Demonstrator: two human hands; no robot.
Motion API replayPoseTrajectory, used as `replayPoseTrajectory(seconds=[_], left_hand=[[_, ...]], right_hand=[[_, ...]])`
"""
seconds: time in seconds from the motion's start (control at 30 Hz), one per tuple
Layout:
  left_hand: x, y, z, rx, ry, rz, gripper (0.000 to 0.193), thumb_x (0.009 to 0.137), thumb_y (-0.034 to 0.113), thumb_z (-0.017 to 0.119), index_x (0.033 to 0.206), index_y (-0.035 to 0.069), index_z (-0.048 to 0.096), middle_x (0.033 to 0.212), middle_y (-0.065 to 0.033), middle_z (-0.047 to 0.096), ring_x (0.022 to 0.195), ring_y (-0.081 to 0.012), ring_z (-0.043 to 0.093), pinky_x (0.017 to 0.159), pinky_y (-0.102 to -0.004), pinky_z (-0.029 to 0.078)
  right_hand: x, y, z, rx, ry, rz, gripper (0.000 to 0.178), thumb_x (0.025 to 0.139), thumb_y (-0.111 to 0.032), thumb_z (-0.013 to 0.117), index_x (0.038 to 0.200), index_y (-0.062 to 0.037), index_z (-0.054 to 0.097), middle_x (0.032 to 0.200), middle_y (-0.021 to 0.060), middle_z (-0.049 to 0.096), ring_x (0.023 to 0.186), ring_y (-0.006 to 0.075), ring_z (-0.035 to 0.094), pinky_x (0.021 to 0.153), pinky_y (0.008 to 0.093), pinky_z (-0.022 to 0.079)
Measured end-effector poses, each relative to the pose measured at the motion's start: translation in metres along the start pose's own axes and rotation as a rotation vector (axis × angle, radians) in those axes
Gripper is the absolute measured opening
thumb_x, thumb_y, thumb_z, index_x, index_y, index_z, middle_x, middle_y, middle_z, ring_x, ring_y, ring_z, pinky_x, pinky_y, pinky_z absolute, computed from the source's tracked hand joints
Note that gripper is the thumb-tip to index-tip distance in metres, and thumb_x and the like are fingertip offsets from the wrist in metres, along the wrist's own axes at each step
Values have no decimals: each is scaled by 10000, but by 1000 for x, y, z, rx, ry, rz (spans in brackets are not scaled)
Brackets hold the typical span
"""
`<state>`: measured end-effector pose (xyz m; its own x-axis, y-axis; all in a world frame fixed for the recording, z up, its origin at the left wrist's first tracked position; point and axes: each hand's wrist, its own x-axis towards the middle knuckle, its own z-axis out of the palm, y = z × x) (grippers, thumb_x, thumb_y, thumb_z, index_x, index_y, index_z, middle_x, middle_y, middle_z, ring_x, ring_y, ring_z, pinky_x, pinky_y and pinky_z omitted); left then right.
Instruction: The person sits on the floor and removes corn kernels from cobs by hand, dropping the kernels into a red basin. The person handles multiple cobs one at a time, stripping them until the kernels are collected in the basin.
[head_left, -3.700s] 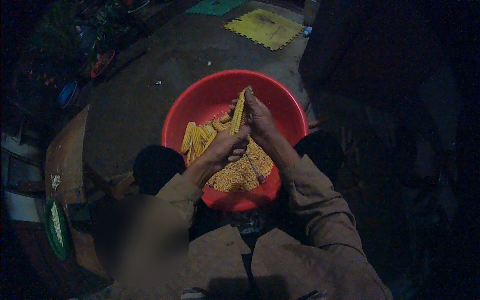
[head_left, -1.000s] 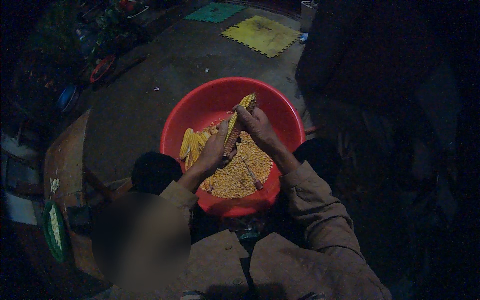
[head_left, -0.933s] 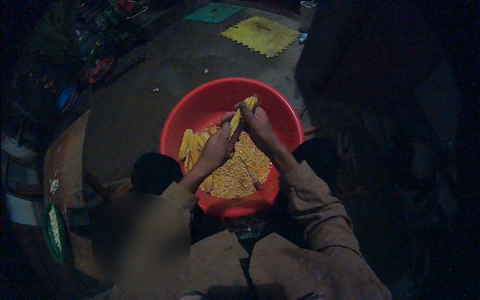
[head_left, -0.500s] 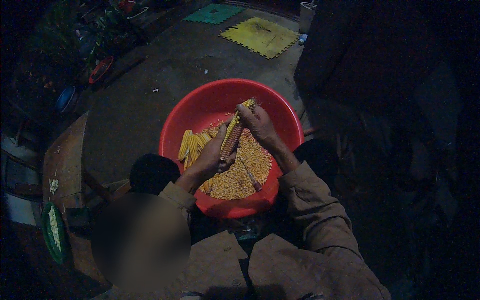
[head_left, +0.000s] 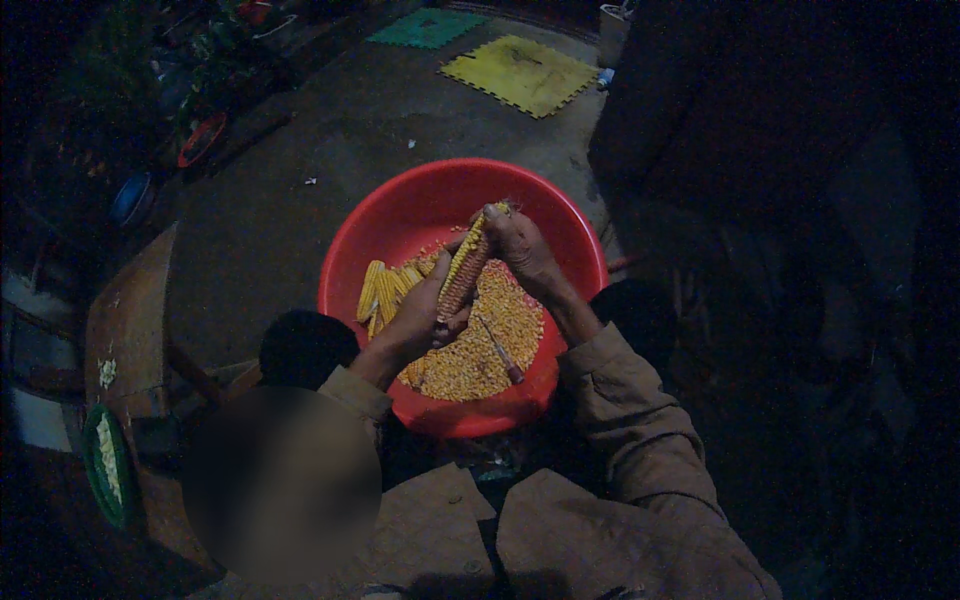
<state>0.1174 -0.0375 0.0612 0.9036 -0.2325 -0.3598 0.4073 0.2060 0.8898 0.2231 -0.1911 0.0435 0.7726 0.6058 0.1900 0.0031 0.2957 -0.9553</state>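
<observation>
Corn cob (head_left: pixel 465 272) gripped at both ends over red basin (head_left: pixel 400 215): left hand (head_left: pixel 425 315) closed on lower end, right hand (head_left: pixel 520 250) on top. Shelling judged underway; loose kernels (head_left: pixel 485 345) piled beneath. Next, cob likely needs turning toward unshelled rows.

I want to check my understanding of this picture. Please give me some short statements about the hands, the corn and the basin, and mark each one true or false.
1. Both hands hold one corn cob over the red basin. True.
2. The basin is blue. False: it is red.
3. Loose kernels lie in the basin. True.
4. The left hand grips the top end of the cob. False: it grips the lower end; the right hand holds the top.
5. Whole yellow cobs lie in the basin, left of the hands. True.
</observation>
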Motion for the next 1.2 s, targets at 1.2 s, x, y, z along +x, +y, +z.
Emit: replayPoseTrajectory(seconds=[1.2], left_hand=[[3,-3,-1,-105,-9,32,637,921,634,249,995,63,522,512,15,429,333,-77,344,302,-219,259]], right_hand=[[-3,1,13,110,-75,-2,307,945,-272,496,1103,-9,499,1035,105,629,939,176,595,823,306,481]])
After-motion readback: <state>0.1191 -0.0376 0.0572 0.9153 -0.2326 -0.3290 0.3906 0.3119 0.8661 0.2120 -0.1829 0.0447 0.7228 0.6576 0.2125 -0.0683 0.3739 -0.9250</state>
